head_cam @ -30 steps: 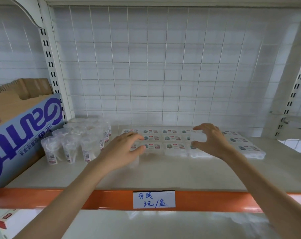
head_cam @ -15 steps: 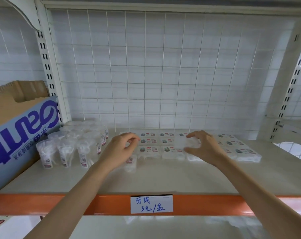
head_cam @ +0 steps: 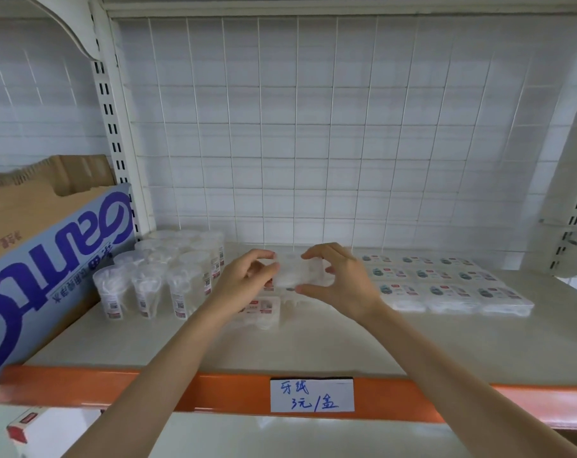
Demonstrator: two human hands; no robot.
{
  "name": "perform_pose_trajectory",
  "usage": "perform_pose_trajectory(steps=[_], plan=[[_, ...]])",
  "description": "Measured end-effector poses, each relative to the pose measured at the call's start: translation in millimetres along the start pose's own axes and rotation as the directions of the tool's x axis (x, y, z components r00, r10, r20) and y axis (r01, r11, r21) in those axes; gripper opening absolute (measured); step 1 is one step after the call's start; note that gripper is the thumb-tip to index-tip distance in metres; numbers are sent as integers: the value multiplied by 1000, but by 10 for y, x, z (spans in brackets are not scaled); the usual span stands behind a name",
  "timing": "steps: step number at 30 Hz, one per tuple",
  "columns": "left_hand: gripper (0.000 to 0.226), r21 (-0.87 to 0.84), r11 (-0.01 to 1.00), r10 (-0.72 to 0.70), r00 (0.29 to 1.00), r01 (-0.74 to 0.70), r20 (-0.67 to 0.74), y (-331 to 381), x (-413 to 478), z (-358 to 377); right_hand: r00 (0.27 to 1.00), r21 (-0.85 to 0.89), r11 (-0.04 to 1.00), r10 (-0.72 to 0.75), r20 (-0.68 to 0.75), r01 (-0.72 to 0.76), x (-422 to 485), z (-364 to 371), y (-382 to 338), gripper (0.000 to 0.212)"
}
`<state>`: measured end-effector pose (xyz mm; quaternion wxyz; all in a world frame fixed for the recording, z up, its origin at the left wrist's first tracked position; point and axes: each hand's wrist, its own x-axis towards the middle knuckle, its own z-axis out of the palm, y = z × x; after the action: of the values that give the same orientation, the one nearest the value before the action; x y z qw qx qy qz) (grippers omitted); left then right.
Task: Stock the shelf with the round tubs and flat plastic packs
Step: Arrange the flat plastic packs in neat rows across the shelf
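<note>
The one camera rode on the person's head, facing the shelf (head_cam: 313,342) square on and tipped slightly down. It sat close in. Both forearms ran up from the bottom edge, and the left hand (head_cam: 244,279) and right hand (head_cam: 340,282) met on a clear plastic container (head_cam: 293,272) near the centre. The wide lens bowed the left upright (head_cam: 110,127) outward. The wire grid back panel (head_cam: 313,127) filled 12 o'clock. The blue-printed cardboard box (head_cam: 49,259) lay at 9 o'clock with the round tubs (head_cam: 168,276) just inside it, and the flat packs (head_cam: 445,285) spread toward 3 o'clock. The orange front rail (head_cam: 445,404) crossed low, with its handwritten price label (head_cam: 311,395) at 6 o'clock.
</note>
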<state>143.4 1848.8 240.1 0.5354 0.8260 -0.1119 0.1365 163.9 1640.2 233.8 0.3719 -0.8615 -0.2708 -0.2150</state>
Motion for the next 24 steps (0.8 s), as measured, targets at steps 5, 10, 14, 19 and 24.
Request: perform_pose_trajectory(steps=[5, 10, 14, 19, 24], plan=[[29, -158, 987, -30, 998, 38, 55, 19, -7, -17, 985, 221, 961, 173, -13, -166, -80, -77, -29, 52], [32, -239, 971, -4, 997, 22, 73, -1, -4, -27, 927, 459, 812, 368, 76, -360, -89, -143, -21, 44], [30, -237, 971, -10, 999, 22, 52, 11, -6, -24, 941, 478, 813, 320, 114, -334, -93, -165, -50, 20], [25, -211, 975, -82, 996, 72, -37, 57, -25, -5, 965, 575, 778, 243, 94, -252, -111, -192, -71, 13], [39, -215, 975, -94, 984, 59, -154, 6, 6, -1, 984, 550, 820, 177, 22, -160, -111, -167, -31, 29]])
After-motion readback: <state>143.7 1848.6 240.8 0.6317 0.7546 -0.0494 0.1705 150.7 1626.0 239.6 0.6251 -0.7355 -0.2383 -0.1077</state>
